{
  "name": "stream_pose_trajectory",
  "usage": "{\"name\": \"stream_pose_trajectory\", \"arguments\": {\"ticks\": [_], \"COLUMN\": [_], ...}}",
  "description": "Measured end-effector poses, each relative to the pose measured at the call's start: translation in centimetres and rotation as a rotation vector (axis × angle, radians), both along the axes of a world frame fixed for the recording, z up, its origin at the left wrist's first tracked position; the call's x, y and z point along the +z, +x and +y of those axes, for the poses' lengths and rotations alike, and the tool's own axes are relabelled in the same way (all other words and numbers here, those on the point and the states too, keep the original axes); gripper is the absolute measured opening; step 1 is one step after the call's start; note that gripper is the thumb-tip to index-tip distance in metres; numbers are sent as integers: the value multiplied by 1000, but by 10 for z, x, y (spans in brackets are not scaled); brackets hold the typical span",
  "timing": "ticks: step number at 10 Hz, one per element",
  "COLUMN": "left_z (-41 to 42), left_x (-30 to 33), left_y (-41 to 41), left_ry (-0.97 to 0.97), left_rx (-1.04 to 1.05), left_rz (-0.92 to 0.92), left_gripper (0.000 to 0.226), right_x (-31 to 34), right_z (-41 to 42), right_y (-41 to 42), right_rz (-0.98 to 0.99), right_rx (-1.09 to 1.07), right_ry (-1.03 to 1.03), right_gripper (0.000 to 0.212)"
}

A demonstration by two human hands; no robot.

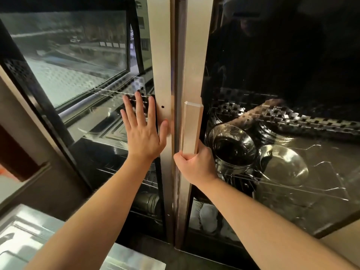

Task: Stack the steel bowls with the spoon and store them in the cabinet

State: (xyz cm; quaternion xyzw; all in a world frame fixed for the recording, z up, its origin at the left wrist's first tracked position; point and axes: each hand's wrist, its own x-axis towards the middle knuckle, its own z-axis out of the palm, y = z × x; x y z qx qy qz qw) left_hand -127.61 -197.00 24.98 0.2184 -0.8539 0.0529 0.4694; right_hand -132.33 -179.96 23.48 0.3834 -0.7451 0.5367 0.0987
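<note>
A tall cabinet with two glass doors fills the view. My left hand [143,131] lies flat and spread on the left door [161,65], fingers on the glass and thumb on its metal frame. My right hand [195,162] is closed around the lower end of the vertical handle [191,125] on the right door [196,55]. Behind the right glass, a stack of steel bowls [233,151] stands on a wire shelf, with a single steel bowl [284,166] just to its right. No spoon can be made out.
More steel dishes [109,121] show dimly behind the left glass, and further ware [148,201] sits on a lower shelf. A shiny steel counter [23,230] lies at the bottom left. The glass reflects a window and a person.
</note>
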Motion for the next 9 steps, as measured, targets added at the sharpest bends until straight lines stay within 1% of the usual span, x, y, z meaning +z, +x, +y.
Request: {"name": "stream_pose_trajectory", "arguments": {"ticks": [2, 3, 4, 5, 6, 7, 8, 9], "left_z": [5, 5, 10, 12, 21, 37, 53, 67], "left_x": [0, 2, 9, 17, 31, 50, 80, 110], "left_y": [2, 5, 12, 23, 38, 54, 69, 82], "left_ry": [15, 35, 34, 30, 102, 116, 129, 155], "left_rx": [19, 38, 20, 4, 11, -69, -170, -223], "left_rz": [-12, -28, -35, -72, -129, -133, -105, -105], "left_gripper": [71, 72, 73, 74, 74, 71, 68, 63], "right_x": [2, 4, 13, 18, 28, 49, 87, 131], "right_z": [1, 2, 7, 12, 21, 34, 45, 65], "right_y": [1, 2, 3, 4, 6, 4, 1, 1], "right_rz": [36, -4, -93, -179, -240, -249, -238, -111], "right_rx": [-13, -24, -40, 2, 90, 193, 213, 159], "right_ry": [18, 76, 217, 316, 410, 567, 601, 519], "right_gripper": [20, 15, 16, 16, 21, 35, 60, 67]}}
